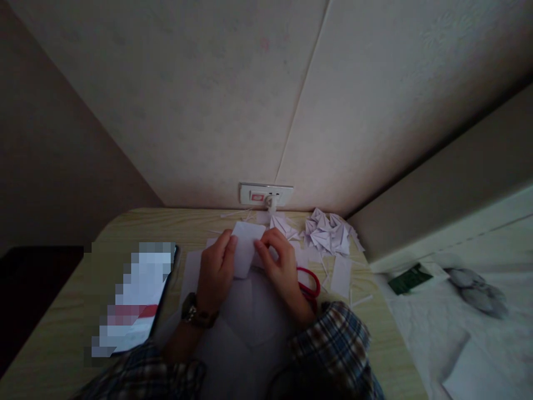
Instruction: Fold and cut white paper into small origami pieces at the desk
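A small piece of white paper (246,253) is held up between my two hands over the table. My left hand (215,271) pinches its left edge between thumb and fingers. At the upper right edge, my right hand (280,261) is closed with thumb and forefinger on the paper. Larger white sheets (245,322) lie beneath my hands. The red handle of a pair of scissors (310,283) shows beside my right wrist; the rest is hidden. Beyond my hands sit folded paper pieces (327,230) in a pile.
A lit phone (144,300), its screen blurred, lies at the left of the wooden table (377,344). Paper strips (341,275) are scattered at the right. A wall socket (266,194) with a plug stands behind. A green packet (410,279) lies off the table's right side.
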Demonstrator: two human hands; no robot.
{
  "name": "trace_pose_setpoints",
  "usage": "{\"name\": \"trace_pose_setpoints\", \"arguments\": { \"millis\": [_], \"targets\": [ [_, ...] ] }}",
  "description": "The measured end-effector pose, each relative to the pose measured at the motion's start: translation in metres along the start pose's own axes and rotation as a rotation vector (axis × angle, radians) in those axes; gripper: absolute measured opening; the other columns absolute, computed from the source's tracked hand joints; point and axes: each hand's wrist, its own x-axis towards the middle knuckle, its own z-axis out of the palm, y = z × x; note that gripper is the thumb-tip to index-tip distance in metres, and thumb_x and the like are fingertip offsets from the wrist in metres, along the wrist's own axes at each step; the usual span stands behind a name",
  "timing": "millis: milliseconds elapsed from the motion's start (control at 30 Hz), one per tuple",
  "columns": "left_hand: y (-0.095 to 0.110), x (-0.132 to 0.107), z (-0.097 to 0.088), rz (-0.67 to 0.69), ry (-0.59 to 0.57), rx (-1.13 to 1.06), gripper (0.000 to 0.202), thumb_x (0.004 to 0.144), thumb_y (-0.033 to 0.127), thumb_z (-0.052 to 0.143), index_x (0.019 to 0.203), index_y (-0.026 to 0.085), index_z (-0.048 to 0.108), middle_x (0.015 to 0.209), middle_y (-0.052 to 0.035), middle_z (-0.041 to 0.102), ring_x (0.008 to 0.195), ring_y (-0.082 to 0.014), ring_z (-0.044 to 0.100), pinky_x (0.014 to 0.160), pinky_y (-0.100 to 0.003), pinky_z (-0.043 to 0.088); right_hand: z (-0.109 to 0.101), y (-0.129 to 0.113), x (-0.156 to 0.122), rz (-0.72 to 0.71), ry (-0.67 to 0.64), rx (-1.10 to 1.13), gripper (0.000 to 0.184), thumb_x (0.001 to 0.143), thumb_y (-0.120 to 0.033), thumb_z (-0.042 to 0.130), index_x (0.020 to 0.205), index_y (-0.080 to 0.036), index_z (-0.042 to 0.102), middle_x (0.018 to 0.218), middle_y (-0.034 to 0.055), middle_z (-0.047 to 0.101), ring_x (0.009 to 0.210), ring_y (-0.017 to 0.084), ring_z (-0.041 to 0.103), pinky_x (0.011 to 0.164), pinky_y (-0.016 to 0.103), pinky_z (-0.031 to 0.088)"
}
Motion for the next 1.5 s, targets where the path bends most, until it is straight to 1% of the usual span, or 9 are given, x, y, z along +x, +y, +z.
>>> {"name": "trace_pose_setpoints", "arguments": {
  "millis": [267,400,533,667,867,1033,1200,1367,1500],
  "targets": [
    [0.0054,-0.0009,0.001,-0.004,-0.006,-0.004,0.026,0.089,0.028,0.046,0.063,0.025,0.043,0.052,0.0051,0.043,0.049,-0.0151,0.041,0.053,-0.027,0.032,-0.0024,-0.0009,-0.0008,-0.015,0.006,-0.032,0.028,0.092,-0.027,0.052,0.064,-0.024,0.047,0.068,-0.0008,0.049,0.069,0.017,0.049,0.066,0.031,0.04],
    [0.0044,-0.0024,-0.001,-0.021,0.049,-0.002,0.025,0.09,0.03,0.045,0.065,0.025,0.043,0.053,0.0059,0.04,0.048,-0.0146,0.04,0.052,-0.028,0.03,0.0,-0.0013,-0.0011,-0.029,-0.072,-0.024,0.028,0.092,-0.033,0.051,0.066,-0.024,0.048,0.071,0.0003,0.053,0.071,0.018,0.051,0.068,0.031,0.041],
    [0.0019,-0.0032,-0.0021,-0.034,0.085,-0.02,0.024,0.091,0.031,0.043,0.068,0.024,0.044,0.056,0.005,0.043,0.051,-0.015,0.042,0.053,-0.028,0.031,0.0014,-0.0029,-0.0016,-0.032,-0.148,-0.019,0.033,0.09,-0.033,0.056,0.06,-0.023,0.045,0.064,-0.0015,0.05,0.066,0.017,0.048,0.064,0.03,0.039],
    [0.0027,-0.0031,-0.0014,-0.039,0.061,-0.052,0.026,0.092,0.034,0.043,0.067,0.024,0.044,0.055,0.005,0.042,0.051,-0.0151,0.042,0.053,-0.028,0.032,-0.0002,-0.0031,-0.0024,-0.006,-0.13,-0.014,0.034,0.091,-0.032,0.053,0.06,-0.024,0.043,0.062,-0.0021,0.047,0.063,0.016,0.046,0.06,0.029,0.038],
    [0.0058,-0.0029,-0.0002,-0.03,-0.002,-0.077,0.026,0.089,0.034,0.046,0.065,0.024,0.049,0.054,0.0031,0.048,0.053,-0.0165,0.047,0.055,-0.028,0.035,-0.0017,0.0,-0.0037,0.043,-0.049,-0.017,0.033,0.094,-0.032,0.048,0.062,-0.025,0.04,0.062,-0.0018,0.044,0.063,0.016,0.044,0.055,0.029,0.036],
    [0.0048,-0.0015,-0.0007,-0.043,0.051,-0.064,0.028,0.089,0.031,0.048,0.062,0.024,0.044,0.053,0.0043,0.044,0.05,-0.0154,0.042,0.054,-0.029,0.03,-0.0002,-0.002,-0.0031,0.037,-0.086,-0.003,0.033,0.094,-0.035,0.045,0.063,-0.025,0.041,0.063,-0.002,0.045,0.062,0.016,0.045,0.058,0.029,0.037],
    [0.0034,-0.0008,-0.0021,-0.097,0.097,-0.103,0.028,0.09,0.037,0.048,0.065,0.024,0.046,0.056,0.0045,0.044,0.053,-0.0156,0.042,0.053,-0.029,0.031,0.001,-0.0035,-0.0024,0.022,-0.141,0.009,0.032,0.088,-0.036,0.055,0.06,-0.024,0.044,0.062,-0.0025,0.047,0.062,0.016,0.046,0.061,0.029,0.037],
    [0.001,-0.002,-0.0012,-0.168,0.031,-0.241,0.033,0.091,0.044,0.047,0.065,0.024,0.046,0.057,0.0044,0.044,0.051,-0.0142,0.045,0.045,-0.026,0.034,0.0007,-0.0003,-0.0028,0.062,-0.104,0.02,0.033,0.09,-0.036,0.051,0.06,-0.024,0.045,0.061,-0.0024,0.046,0.061,0.016,0.045,0.059,0.029,0.036],
    [-0.0011,-0.0029,-0.0005,-0.196,-0.055,-0.35,0.034,0.093,0.045,0.045,0.067,0.023,0.048,0.053,0.0052,0.044,0.042,-0.0123,0.044,0.037,-0.023,0.031,-0.0008,0.0014,-0.0033,0.101,-0.043,0.026,0.034,0.091,-0.037,0.049,0.06,-0.023,0.044,0.06,-0.0035,0.043,0.059,0.015,0.043,0.059,0.029,0.035]
  ]
}}
